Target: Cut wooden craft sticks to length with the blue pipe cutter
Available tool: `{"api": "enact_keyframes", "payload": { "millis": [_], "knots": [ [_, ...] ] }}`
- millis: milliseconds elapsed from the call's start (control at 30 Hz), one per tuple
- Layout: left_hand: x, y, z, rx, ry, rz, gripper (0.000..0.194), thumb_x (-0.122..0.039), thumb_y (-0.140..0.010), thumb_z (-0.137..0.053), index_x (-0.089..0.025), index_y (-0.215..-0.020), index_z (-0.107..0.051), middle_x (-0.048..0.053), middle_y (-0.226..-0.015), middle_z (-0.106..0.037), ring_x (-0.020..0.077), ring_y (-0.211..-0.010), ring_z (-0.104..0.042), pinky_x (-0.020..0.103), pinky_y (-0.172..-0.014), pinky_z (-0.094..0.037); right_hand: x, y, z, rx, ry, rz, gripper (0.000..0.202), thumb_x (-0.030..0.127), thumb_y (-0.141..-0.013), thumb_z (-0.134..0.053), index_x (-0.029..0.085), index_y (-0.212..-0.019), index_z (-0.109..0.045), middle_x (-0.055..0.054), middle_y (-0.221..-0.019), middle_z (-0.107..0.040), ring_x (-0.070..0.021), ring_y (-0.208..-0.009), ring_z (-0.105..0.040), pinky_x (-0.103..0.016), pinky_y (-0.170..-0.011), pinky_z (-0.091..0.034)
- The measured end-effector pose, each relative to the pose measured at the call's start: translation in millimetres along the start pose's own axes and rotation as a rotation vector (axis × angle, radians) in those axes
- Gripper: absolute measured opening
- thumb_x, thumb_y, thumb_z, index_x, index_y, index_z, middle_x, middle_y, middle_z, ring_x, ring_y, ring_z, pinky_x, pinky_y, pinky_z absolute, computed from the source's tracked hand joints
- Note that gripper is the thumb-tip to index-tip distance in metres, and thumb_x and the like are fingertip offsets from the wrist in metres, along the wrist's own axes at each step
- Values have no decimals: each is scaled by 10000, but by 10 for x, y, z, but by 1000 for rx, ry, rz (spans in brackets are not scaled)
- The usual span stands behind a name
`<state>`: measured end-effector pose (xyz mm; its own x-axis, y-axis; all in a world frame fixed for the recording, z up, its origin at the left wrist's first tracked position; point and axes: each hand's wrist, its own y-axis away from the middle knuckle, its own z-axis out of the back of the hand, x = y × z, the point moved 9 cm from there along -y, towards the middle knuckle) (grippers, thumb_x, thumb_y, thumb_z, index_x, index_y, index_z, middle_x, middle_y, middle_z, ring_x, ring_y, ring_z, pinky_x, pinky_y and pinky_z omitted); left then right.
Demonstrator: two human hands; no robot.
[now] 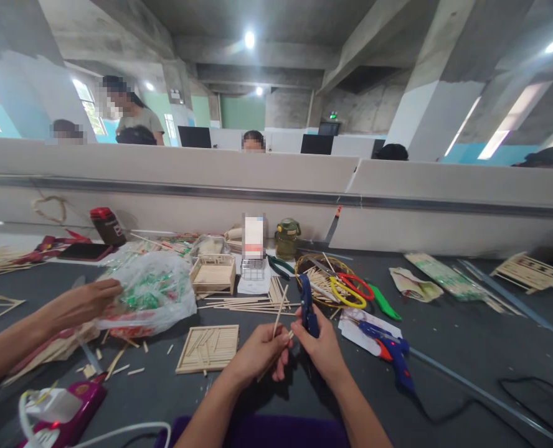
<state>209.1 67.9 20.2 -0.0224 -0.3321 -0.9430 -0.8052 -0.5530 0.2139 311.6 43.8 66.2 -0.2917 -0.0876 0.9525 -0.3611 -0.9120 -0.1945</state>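
Observation:
My left hand is closed around a thin wooden stick that slants up past the fingers. Close beside it, my right hand grips a dark blue hand tool with a curved handle; its working end is hidden, so its exact kind is unclear. Between the fingertips of both hands shows a short pale stick end. Left of my hands lies a small square panel of wooden sticks, with several short cut pieces on top. More loose sticks are spread just behind my hands.
A co-worker's hand touches a plastic bag at left. A blue glue gun lies at right, its cord trailing. Behind stand a wooden tray-like box, a basket with scissors, and a green bottle. A power strip sits front left.

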Motion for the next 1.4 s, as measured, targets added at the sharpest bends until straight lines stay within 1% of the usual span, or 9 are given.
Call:
{"api": "enact_keyframes", "payload": {
  "millis": [100, 300, 500, 600, 667, 767, 867, 1200, 1400],
  "knots": [
    [38, 4, 97, -20, -130, 28, 386, -545, -816, -520, -159, -805, -519, 5, -593, -596, 121, -429, -563, 206, -407, -392, 28, 5, 9, 16, 67, 22, 203, 333, -792, -589, 194, -923, -522, 28, -709, -539, -142, -632, -513, -248, -619, -416],
    [-182, 149, 646, -445, -913, -3, 78, -185, -845, -482, -186, -889, -546, 27, -750, -645, 160, -678, -594, 240, -594, -387, -26, -14, 39, 42, 169, 21, 157, 298, -794, -552, 202, -916, -529, 19, -734, -561, -155, -673, -544, -259, -674, -430],
    [-335, 249, 571, -461, -1280, 27, 156, -121, -813, -493, -189, -824, -633, 91, -886, -664, 223, -868, -607, 283, -710, -374, -68, -24, 4, 49, 202, 23, 154, 272, -769, -533, 205, -907, -546, 3, -780, -611, -166, -686, -565, -273, -677, -449],
    [-506, 269, 418, -490, -1152, -187, 167, -169, -833, -502, -192, -837, -668, 102, -934, -660, 240, -920, -595, 310, -775, -391, -59, -27, -7, 31, 193, 38, 144, 267, -765, -535, 202, -892, -546, 0, -776, -614, -167, -682, -563, -278, -672, -451],
    [-483, 212, 296, -399, -873, -277, 180, -235, -857, -505, -195, -887, -679, 90, -923, -674, 223, -881, -606, 311, -776, -416, -58, -27, -15, 15, 188, 38, 140, 276, -771, -537, 197, -887, -543, -5, -774, -612, -169, -686, -563, -277, -666, -450],
    [-210, 48, 137, -221, -325, -178, 239, -374, -818, -576, -156, -869, -660, 59, -761, -657, 167, -645, -599, 269, -607, -450, -61, -17, -26, -4, 158, 23, 148, 295, -789, -530, 192, -895, -537, -5, -757, -603, -165, -666, -564, -269, -645, -453],
    [-42, -14, 136, -259, -51, -88, 369, -493, -722, -672, -134, -790, -618, -1, -620, -572, 88, -439, -465, 199, -423, -351, -25, 2, -29, 12, 148, 32, 174, 305, -805, -523, 190, -934, -534, -16, -794, -617, -168, -690, -584, -274, -670, -468],
    [-482, 195, 510, -421, 97, -270, 370, -465, -708, -734, -131, -847, -657, -31, -593, -541, 14, -431, -304, 151, -416, -163, 133, 69, -48, 133, 522, 225, 466, 87, -676, -486, 220, -1122, -507, -55, -1037, -642, -219, -935, -611, -313, -810, -456],
    [-629, 284, 500, -399, 8, -367, 337, -429, -735, -723, -128, -885, -725, -11, -601, -543, 41, -471, -312, 179, -448, -197, 260, 122, -129, 140, 560, 301, 465, 88, -673, -483, 219, -1118, -508, -56, -1014, -635, -228, -938, -598, -330, -820, -457]
  ]
}}
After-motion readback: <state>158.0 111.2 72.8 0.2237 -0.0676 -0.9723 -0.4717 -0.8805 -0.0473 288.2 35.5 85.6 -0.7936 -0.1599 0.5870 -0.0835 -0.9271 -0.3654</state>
